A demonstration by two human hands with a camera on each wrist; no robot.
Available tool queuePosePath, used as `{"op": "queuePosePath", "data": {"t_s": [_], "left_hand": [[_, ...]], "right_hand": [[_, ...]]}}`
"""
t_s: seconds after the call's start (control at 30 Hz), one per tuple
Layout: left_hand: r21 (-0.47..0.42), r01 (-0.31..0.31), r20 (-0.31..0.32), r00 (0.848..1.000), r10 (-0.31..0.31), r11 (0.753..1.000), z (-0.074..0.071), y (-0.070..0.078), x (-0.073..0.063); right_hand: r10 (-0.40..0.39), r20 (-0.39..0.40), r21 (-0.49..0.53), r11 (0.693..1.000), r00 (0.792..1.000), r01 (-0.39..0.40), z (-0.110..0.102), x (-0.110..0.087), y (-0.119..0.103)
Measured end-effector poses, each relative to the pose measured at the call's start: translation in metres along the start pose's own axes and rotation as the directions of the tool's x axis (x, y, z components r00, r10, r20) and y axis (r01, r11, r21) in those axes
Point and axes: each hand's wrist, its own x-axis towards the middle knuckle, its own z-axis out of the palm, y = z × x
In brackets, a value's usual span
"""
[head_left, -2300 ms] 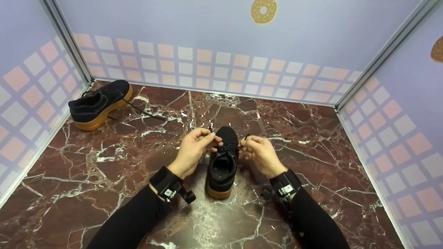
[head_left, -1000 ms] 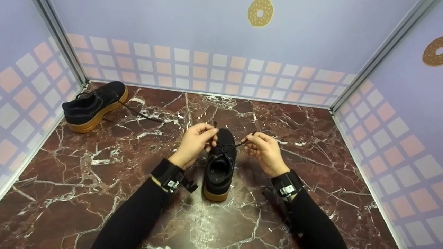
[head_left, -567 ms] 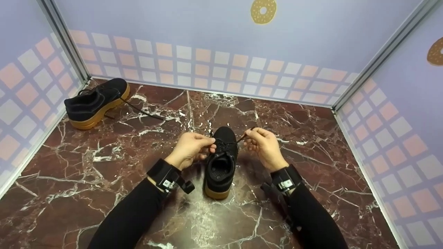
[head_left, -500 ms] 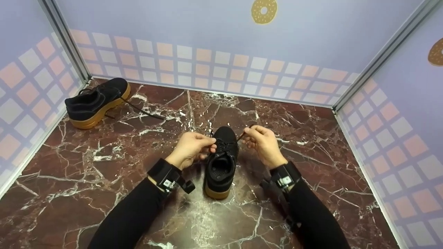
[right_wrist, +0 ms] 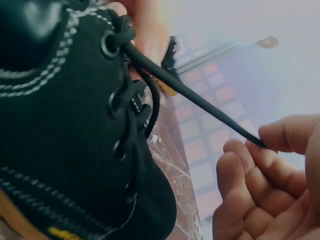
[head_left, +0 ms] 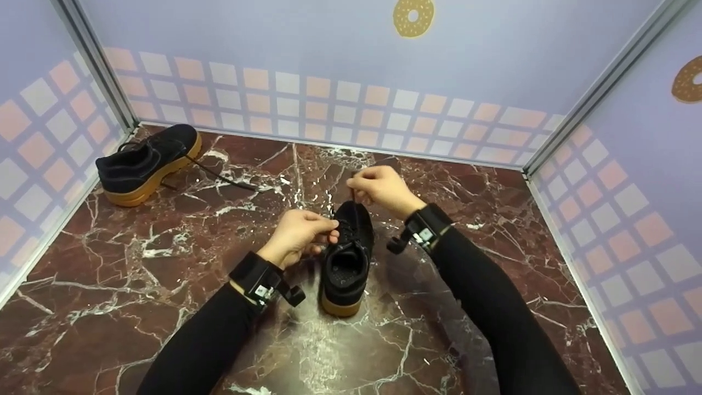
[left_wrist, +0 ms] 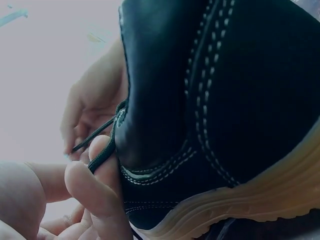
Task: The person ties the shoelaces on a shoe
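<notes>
A black shoe with a tan sole stands upright on the floor, toe pointing away from me. My left hand is at the left side of its lacing, pinching a black shoelace between thumb and index finger, close to the eyelets. Above the toe, my right hand pinches the end of the other shoelace between thumb and fingers. That lace runs taut from the top eyelet to the fingertips. Laces cross in rows over the tongue, and a slack loop hangs beside them in the right wrist view.
A second black shoe with a tan sole stands at the far left by the wall, one loose lace trailing right over the floor. Brown marbled floor spreads around. Lilac panels with pink and white squares close in the back and sides.
My right hand has moved from the shoe's right side up and leftward over the toe, drawing its lace with it. The left hand keeps its pinch, nearly in place.
</notes>
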Motion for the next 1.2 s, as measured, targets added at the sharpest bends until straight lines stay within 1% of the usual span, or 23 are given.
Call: {"op": "queuePosePath", "data": {"t_s": [0.1,0.2,0.3,0.33,0.4,0.5,0.57,0.8,1.0,1.07,1.2], "left_hand": [[0.004,0.001,0.003,1.0,-0.001,1.0,0.0,0.001,0.0],[0.009,0.0,0.001,1.0,0.0,1.0,-0.001,0.0,0.001],[0.008,-0.007,0.001,1.0,0.007,1.0,-0.001,0.0,0.0],[0.007,-0.008,0.003,1.0,0.008,1.0,-0.001,0.0,0.0],[0.003,-0.01,0.009,1.0,0.01,1.0,0.0,0.0,-0.001],[-0.005,-0.008,0.011,1.0,0.008,1.0,0.0,0.001,-0.002],[-0.01,-0.005,0.008,1.0,0.005,1.0,0.0,0.002,-0.002],[-0.016,-0.004,0.001,1.0,0.004,1.0,0.001,0.001,-0.002],[-0.036,-0.01,-0.003,1.0,0.01,0.999,0.0,0.0,-0.001],[-0.045,-0.017,-0.006,1.0,0.017,0.999,0.0,0.001,-0.001],[-0.051,-0.055,0.008,0.998,0.055,0.997,-0.001,0.002,-0.001]], "right_hand": [[-0.012,0.05,-0.132,0.991,0.999,0.019,0.01,0.007,-0.01],[-0.035,0.109,-0.257,0.964,0.993,0.063,0.018,0.012,-0.017],[-0.058,0.168,-0.343,0.933,0.984,0.113,0.024,0.014,-0.022],[-0.067,0.18,-0.373,0.919,0.981,0.131,0.025,0.014,-0.022],[-0.08,0.196,-0.405,0.901,0.977,0.156,0.026,0.014,-0.021],[-0.086,0.192,-0.425,0.89,0.978,0.162,0.024,0.015,-0.014],[-0.082,0.181,-0.426,0.892,0.98,0.154,0.021,0.015,-0.008],[-0.062,0.123,-0.389,0.915,0.991,0.105,0.008,0.009,0.009],[-0.073,0.117,-0.363,0.925,0.99,0.111,0.002,0.003,0.02],[-0.075,0.118,-0.347,0.931,0.99,0.111,0.001,0.001,0.022],[-0.059,0.109,-0.31,0.946,0.992,0.091,-0.001,-0.006,0.024]]}}
